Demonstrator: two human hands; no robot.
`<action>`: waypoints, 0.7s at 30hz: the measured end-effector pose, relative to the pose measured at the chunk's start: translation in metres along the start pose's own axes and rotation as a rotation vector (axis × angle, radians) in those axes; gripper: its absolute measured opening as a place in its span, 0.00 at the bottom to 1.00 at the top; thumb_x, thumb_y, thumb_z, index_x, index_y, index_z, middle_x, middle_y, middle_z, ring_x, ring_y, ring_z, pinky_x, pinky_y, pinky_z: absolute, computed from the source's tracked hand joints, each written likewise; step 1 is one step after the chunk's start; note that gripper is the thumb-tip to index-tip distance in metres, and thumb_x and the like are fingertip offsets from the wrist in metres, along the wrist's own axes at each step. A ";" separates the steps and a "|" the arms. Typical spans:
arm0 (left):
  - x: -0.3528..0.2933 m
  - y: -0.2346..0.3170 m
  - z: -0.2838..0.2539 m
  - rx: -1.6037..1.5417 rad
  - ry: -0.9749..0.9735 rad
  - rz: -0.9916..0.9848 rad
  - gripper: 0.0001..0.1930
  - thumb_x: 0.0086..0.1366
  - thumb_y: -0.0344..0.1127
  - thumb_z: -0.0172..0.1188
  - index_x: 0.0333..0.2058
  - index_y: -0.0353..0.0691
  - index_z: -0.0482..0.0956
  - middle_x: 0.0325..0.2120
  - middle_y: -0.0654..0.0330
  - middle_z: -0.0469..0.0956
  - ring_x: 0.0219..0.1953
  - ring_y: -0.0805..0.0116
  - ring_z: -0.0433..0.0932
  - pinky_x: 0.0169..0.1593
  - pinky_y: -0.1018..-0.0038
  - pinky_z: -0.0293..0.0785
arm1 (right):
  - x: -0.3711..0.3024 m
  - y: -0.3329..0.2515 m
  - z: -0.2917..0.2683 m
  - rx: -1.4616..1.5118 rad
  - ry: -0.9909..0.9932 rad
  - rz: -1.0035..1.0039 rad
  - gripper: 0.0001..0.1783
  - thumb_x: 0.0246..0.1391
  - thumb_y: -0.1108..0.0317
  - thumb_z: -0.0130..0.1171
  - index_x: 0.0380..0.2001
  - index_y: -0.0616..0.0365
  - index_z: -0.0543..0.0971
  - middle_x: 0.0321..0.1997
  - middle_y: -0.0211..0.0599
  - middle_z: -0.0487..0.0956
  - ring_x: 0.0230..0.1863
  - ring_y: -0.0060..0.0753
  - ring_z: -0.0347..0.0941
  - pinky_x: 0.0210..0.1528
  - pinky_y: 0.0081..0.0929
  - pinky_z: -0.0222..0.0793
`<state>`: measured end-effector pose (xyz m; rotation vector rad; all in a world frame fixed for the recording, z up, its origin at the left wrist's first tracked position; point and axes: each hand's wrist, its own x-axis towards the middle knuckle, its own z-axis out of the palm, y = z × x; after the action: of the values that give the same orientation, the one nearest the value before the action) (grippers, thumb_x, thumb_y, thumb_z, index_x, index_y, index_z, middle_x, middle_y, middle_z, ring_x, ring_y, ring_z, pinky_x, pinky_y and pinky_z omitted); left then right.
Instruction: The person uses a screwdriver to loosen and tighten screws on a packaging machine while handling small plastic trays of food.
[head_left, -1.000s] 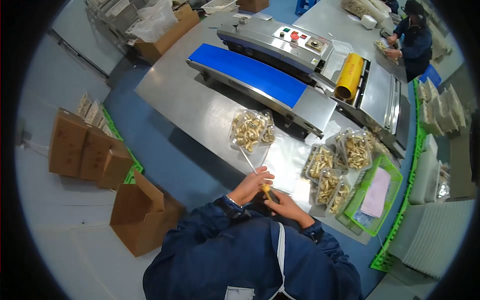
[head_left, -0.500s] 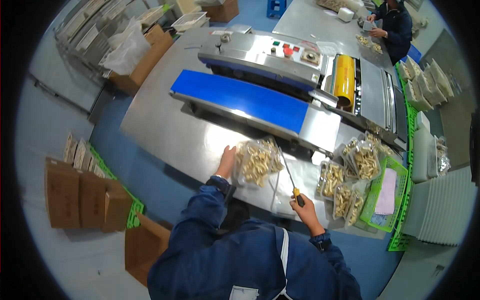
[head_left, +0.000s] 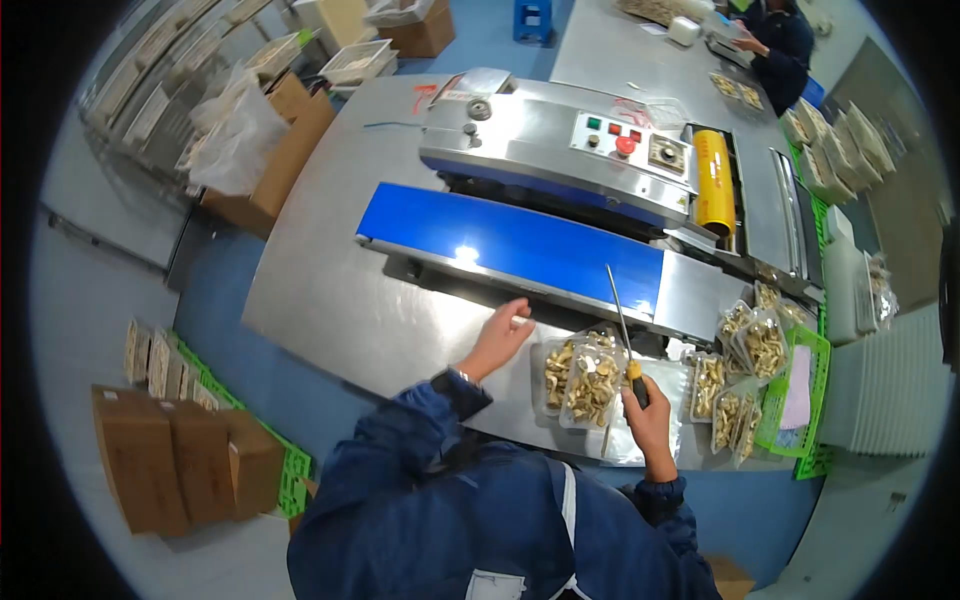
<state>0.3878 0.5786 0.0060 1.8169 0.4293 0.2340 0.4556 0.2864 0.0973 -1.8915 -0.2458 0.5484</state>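
My right hand [head_left: 648, 413] is closed round the yellow-and-black handle of a screwdriver [head_left: 636, 372], whose long thin shaft points up and away toward the blue conveyor belt [head_left: 510, 250]. My left hand [head_left: 497, 342] is empty, its fingers loosely bent and apart, above the steel table left of the mushroom packs. Between my hands, clear plastic trays of mushrooms [head_left: 592, 385] lie overlapping near the table's front edge. A clear plastic sheet or bag [head_left: 664, 440] lies flat beneath my right hand. More mushroom packs [head_left: 763, 345] are heaped to the right.
Behind the belt stands a steel sealing machine [head_left: 550, 140] with buttons; a yellow film roll [head_left: 713, 180] is at its right. A green basket [head_left: 815, 400] holds pink cloth or paper. Cardboard boxes [head_left: 140, 460] stand lower left. Another person [head_left: 783, 50] works at the far table.
My left hand has come away from the mushroom trays and now hovers beside them with bent fingers. The screwdriver stays in my right hand, its tip now over the belt. The view has shifted.
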 end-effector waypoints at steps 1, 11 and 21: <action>0.009 0.009 -0.013 -0.005 -0.009 0.022 0.25 0.66 0.39 0.56 0.58 0.33 0.63 0.47 0.57 0.75 0.40 0.71 0.77 0.40 0.77 0.74 | 0.006 -0.001 0.005 0.001 -0.026 -0.009 0.13 0.57 0.66 0.57 0.42 0.64 0.75 0.20 0.25 0.71 0.21 0.15 0.65 0.23 0.18 0.61; 0.098 0.053 -0.101 -0.839 -0.045 -0.339 0.14 0.73 0.42 0.42 0.49 0.39 0.65 0.43 0.51 0.76 0.40 0.66 0.77 0.45 0.72 0.76 | 0.061 -0.056 0.172 0.362 -0.336 0.089 0.25 0.60 0.63 0.53 0.59 0.58 0.64 0.31 0.34 0.75 0.25 0.20 0.71 0.25 0.19 0.66; 0.168 0.051 -0.177 -0.672 -0.237 -0.313 0.13 0.70 0.43 0.49 0.43 0.40 0.72 0.35 0.58 0.79 0.35 0.72 0.77 0.40 0.76 0.74 | 0.081 -0.094 0.274 0.228 0.095 -0.028 0.26 0.55 0.70 0.57 0.57 0.57 0.67 0.35 0.32 0.77 0.27 0.19 0.72 0.28 0.18 0.67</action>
<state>0.4830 0.7910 0.0950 1.0840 0.3990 -0.0559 0.4020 0.5824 0.0821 -1.6855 -0.1411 0.4460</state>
